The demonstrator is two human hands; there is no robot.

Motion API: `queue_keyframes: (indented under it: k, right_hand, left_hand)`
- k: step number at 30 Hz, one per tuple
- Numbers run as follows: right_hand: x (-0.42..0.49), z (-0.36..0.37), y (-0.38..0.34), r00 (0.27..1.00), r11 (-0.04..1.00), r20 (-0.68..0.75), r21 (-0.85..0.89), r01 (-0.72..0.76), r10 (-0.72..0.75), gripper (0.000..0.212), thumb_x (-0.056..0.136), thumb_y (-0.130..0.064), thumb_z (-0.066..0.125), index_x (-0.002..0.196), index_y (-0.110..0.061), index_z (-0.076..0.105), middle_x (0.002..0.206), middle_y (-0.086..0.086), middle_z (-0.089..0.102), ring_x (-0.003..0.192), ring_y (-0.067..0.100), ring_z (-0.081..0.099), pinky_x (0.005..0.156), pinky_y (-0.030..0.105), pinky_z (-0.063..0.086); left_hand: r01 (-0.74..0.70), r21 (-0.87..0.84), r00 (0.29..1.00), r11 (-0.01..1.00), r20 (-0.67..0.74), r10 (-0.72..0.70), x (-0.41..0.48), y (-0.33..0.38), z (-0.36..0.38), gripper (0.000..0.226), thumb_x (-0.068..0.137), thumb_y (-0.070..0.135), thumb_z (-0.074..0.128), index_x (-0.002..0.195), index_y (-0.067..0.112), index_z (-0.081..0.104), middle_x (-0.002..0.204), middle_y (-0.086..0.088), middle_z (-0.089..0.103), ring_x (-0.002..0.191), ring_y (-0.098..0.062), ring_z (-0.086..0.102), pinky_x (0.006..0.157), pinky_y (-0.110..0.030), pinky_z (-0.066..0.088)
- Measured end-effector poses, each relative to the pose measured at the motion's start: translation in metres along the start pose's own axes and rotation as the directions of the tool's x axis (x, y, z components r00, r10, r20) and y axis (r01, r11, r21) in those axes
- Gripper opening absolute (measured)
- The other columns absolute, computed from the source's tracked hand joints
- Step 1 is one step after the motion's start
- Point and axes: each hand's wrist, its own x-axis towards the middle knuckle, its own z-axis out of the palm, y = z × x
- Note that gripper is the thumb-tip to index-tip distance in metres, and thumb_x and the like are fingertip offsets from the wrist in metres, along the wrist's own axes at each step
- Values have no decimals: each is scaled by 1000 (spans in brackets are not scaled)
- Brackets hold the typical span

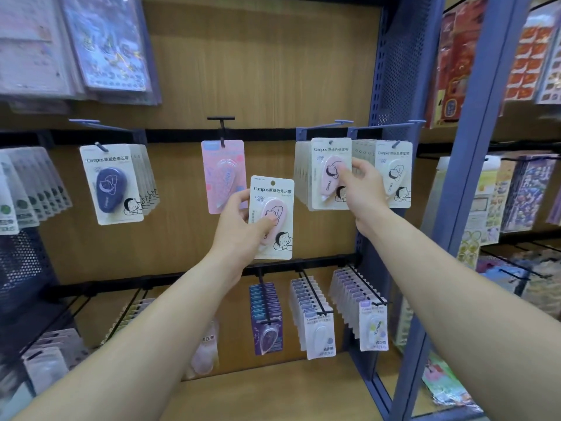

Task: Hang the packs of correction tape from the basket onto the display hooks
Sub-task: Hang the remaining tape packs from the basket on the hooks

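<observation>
Head: sticker sheets (528,189) (perhaps) beside hung packs (329,150)

Bare back panel (179,208) gives free passage between the navy packs (112,183) and the patterned pack (223,174), while rightward the held pack (273,192), the crowded hung packs (329,153) and the blue side panel (400,62) block the way.

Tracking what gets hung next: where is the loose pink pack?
Head view, centre: the left hand holds the loose pink pack, off any hook, between the patterned pack and the hung pink pack that the right hand pinches.
</observation>
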Motion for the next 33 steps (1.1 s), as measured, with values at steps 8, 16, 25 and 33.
queue_keyframes:
  k: [8, 16, 25, 33]
  right_hand:
    - [12, -1, 10, 1000, 996, -23, -86, 5, -7, 23, 102, -33, 61, 121, -22, 60, 102, -20, 60, 86, -7, 55, 62, 13, 40]
    - [34, 16, 25, 999, 977, -24, -212, -31, 27, 24, 101, -37, 61, 119, -21, 62, 91, -23, 55, 82, -1, 54, 65, 24, 42]
    - [19, -4, 37, 1000, 928, 20, -373, 14, -7, 48, 97, -47, 63, 133, -16, 60, 128, -4, 61, 117, 14, 57, 90, 28, 42]
    - [6, -45, 17, 990, 891, 117, -437, 120, -76, 38, 96, -45, 65, 123, -19, 66, 114, -9, 66, 109, 9, 60, 86, 25, 43]
  left_hand:
    - [-24, -4, 999, 1000, 23, 24, 7, 1, 4, 40, 98, 9, 67, 127, 34, 56, 116, 8, 75, 99, -14, 75, 73, -37, 65]
    - [-43, 19, 998, 999, 41, 42, 14, -1, 15, 44, 96, 8, 69, 133, 27, 56, 120, 8, 73, 99, -12, 74, 76, -40, 65]
    - [-134, 119, 991, 984, 36, 130, 54, 12, 49, 36, 86, 10, 80, 117, 20, 65, 105, 4, 75, 92, -9, 73, 63, -17, 56]
    - [-201, 213, 980, 956, 42, 196, 90, 28, 87, 31, 82, 21, 85, 103, 34, 65, 97, 8, 77, 91, -8, 74, 82, -35, 61]
